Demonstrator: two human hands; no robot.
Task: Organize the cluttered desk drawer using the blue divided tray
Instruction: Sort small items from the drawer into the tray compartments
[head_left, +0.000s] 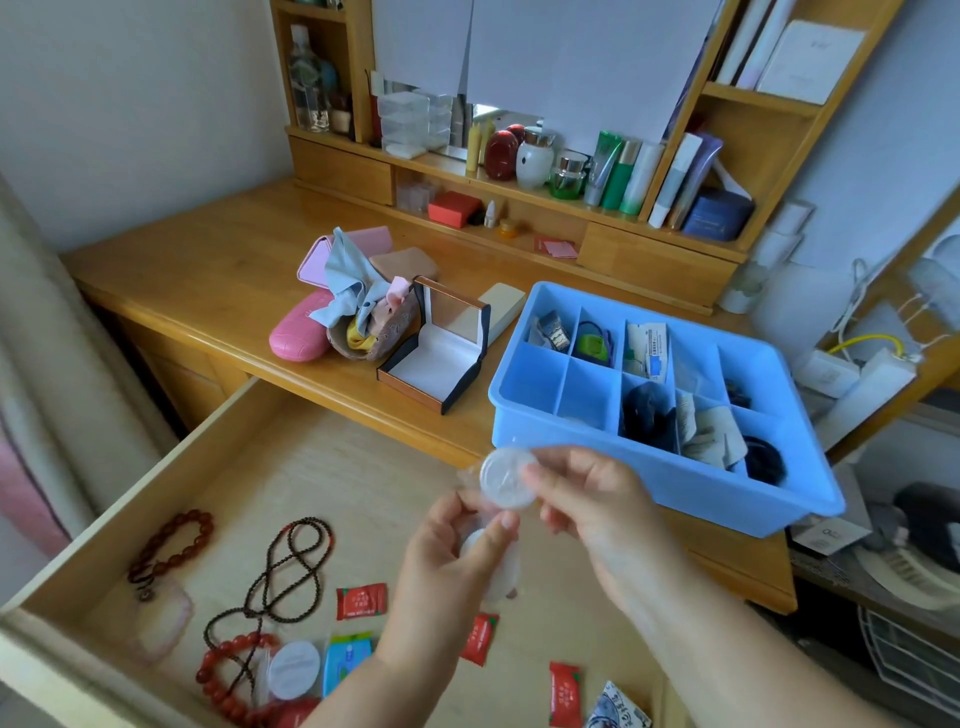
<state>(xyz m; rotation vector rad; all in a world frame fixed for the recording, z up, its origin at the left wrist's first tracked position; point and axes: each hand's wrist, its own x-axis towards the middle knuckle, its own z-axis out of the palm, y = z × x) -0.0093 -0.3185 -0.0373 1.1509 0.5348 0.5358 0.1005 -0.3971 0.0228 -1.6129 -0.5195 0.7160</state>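
The desk (223, 270) and drawer (291, 467) are smooth yellow wood, the blue tray (670, 488) is shiny plastic, the disc (506, 478) is clear plastic, the beads (171, 543) are glossy, and the rag (345, 275) is soft cloth.

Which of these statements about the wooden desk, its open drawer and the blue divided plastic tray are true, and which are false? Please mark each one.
1. The blue divided plastic tray stands on the wooden desk top. True.
2. The right hand pinches a round clear plastic disc. True.
3. Every tray compartment holds something. False: the two front left ones look empty.
4. The small hinged box with white lining is closed. False: its lid stands open.
5. The dark bead necklace lies in the open wooden drawer. True.
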